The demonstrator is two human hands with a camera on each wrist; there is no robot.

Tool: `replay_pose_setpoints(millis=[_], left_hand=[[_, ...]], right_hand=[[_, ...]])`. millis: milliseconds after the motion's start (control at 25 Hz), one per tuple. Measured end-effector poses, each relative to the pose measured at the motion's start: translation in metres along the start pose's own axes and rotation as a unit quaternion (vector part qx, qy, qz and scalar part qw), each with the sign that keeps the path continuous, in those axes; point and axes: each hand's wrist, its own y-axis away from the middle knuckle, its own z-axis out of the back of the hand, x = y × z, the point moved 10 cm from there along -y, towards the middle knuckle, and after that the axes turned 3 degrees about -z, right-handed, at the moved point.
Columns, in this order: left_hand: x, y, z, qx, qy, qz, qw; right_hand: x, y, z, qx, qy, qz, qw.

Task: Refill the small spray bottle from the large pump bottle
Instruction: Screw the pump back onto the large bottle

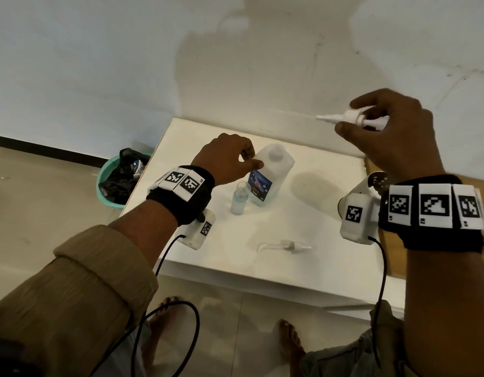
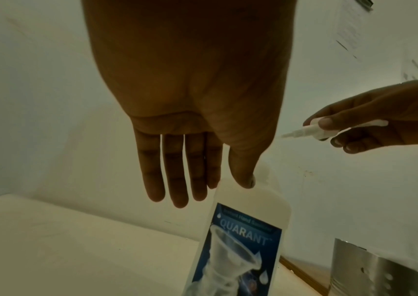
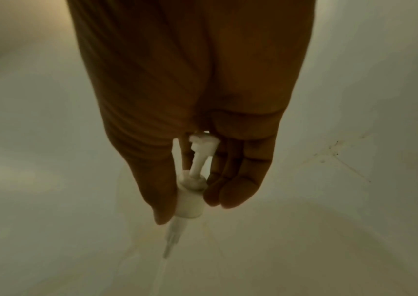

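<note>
The large pump bottle [image 1: 272, 172], translucent with a blue label, stands uncapped on the white table [image 1: 330, 268]. My left hand [image 1: 252, 159] hangs by its shoulder with fingers nearly straight; the thumb [image 2: 245, 178] touches the bottle [image 2: 243, 230]. Just in front stands the small spray bottle [image 1: 239, 198], open-topped, with bluish liquid inside. Its spray head [image 1: 288, 245] lies on the table nearer me. My right hand [image 1: 349, 118] is raised to the right and pinches the white pump head [image 1: 355, 118] [image 3: 190, 202], whose dip tube [image 1: 325, 118] points left.
A green basin [image 1: 106, 186] holding a black bag sits on the floor left of the table. A perforated metal holder [image 1: 377, 182] stands at the table's right edge, beside a wooden surface. The wall rises right behind the table. My bare feet are below the front edge.
</note>
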Motion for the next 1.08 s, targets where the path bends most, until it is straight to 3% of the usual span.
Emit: replay_pose_setpoints(millis=[360, 880, 1080], left_hand=[[0.001, 0.001, 0.0, -0.008, 0.014, 0.001, 1.0], [0.0, 0.002, 0.0, -0.009, 0.021, -0.002, 1.0], [0.0, 0.002, 0.0, -0.008, 0.021, 0.0, 1.0]], right_hand=[[0.029, 0.004, 0.026, 0.004, -0.002, 0.03, 1.0], [0.038, 0.006, 0.044, -0.101, -0.13, 0.024, 0.986], [0.041, 0.006, 0.03, -0.094, -0.119, 0.025, 0.988]])
